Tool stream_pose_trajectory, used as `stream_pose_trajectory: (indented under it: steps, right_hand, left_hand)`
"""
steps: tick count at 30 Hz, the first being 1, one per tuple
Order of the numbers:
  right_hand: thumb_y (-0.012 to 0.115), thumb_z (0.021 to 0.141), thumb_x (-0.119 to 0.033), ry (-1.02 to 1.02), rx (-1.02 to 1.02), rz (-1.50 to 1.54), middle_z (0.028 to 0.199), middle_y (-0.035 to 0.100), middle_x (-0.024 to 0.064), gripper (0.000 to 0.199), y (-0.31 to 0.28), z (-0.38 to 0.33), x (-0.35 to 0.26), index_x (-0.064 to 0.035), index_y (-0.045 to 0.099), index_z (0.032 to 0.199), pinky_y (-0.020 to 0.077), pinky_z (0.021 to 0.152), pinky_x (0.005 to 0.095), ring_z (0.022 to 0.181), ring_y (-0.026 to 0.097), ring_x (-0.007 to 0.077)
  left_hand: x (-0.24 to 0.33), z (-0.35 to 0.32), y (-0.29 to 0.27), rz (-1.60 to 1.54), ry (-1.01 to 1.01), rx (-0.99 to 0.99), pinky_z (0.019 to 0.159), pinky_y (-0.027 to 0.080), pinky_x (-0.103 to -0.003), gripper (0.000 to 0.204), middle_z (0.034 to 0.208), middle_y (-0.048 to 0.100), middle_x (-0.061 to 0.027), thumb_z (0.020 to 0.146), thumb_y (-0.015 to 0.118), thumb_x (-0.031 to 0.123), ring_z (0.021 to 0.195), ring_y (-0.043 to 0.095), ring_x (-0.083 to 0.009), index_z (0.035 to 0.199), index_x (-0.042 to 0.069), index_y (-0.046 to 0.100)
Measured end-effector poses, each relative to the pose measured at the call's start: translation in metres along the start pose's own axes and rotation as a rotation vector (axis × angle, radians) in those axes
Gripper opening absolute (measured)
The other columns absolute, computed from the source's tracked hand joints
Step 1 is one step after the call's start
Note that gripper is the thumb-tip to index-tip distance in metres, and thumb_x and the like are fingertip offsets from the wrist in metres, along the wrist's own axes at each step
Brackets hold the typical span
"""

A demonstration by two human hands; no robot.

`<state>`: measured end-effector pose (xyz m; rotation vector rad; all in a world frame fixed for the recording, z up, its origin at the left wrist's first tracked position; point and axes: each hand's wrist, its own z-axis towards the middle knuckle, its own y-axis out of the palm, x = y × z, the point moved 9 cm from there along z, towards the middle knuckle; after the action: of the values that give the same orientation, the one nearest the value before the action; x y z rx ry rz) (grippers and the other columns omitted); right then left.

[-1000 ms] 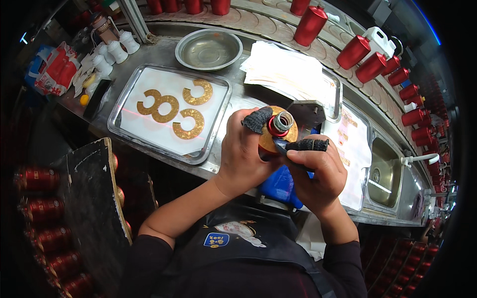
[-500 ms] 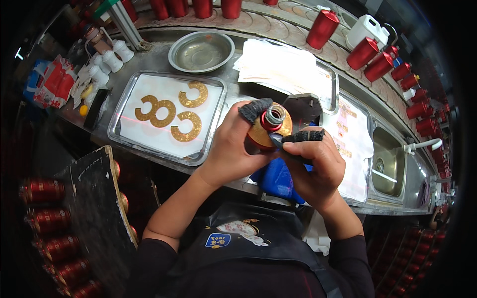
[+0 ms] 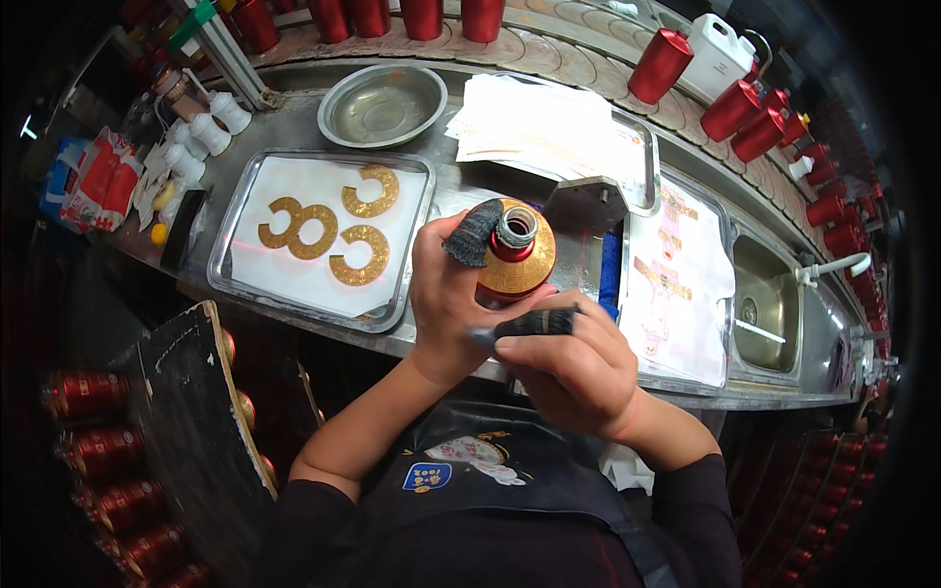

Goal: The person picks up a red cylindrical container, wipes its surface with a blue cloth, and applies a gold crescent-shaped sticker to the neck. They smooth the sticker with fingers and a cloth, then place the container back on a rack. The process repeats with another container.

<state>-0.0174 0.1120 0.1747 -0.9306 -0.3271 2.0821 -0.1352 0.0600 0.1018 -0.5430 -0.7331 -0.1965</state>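
Since a second ago the red-and-gold bottle [image 3: 515,260] has tilted so its open mouth faces up. Left hand [image 3: 453,294] grips its body, a dark fingertip cover by the neck; right hand [image 3: 573,363] closes on the lower side. Left on the worktop [image 3: 461,186], a steel tray [image 3: 227,284] holds gold curved labels [image 3: 323,227]; nothing blocks the hands.

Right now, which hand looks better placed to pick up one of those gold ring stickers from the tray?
Probably the left hand: the tray with the gold ring stickers lies on its side. But it grips the red bottle, so the right hand would have to take over the bottle first.
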Motion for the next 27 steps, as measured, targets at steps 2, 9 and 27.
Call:
stream_pose_trajectory:
  steps: [2, 9, 27]
  right_hand:
    - [0.073, 0.07, 0.01, 0.018, 0.225, -0.191, 0.088, 0.066, 0.0107, 0.029, -0.022, -0.005, 0.001, -0.0002, 0.07, 0.098, 0.0542, 0.07, 0.0364, 0.077, 0.064, 0.0287]
    - [0.077, 0.073, 0.008, 0.069, 0.222, -0.197, 0.084, 0.068, 0.0092, 0.027, -0.032, -0.009, 0.016, -0.0019, 0.071, 0.097, 0.0496, 0.066, 0.0365, 0.069, 0.063, 0.0258]
    - [0.075, 0.086, -0.009, 0.674, 0.126, 0.099, 0.089, 0.065, 0.0049, 0.019, -0.025, 0.003, 0.152, -0.0009, 0.065, 0.101, 0.0493, 0.077, 0.0257, 0.083, 0.06, 0.0112]
  left_hand:
    - [0.0, -0.003, 0.0, 0.03, -0.028, 0.005, 0.09, 0.049, -0.041, 0.071, 0.12, 0.051, -0.011, 0.066, 0.093, 0.04, 0.108, 0.057, -0.0301, 0.122, 0.009, 0.063]
    - [-0.003, -0.002, 0.002, -0.023, -0.056, 0.013, 0.09, 0.049, -0.041, 0.073, 0.119, 0.05, -0.0115, 0.065, 0.094, 0.033, 0.107, 0.057, -0.0298, 0.124, 0.009, 0.06]
    - [-0.027, 0.039, 0.006, -0.308, -0.153, -0.505, 0.095, 0.05, -0.036, 0.072, 0.117, 0.063, -0.0108, 0.058, 0.094, 0.02, 0.109, 0.064, -0.0247, 0.122, 0.005, 0.063]
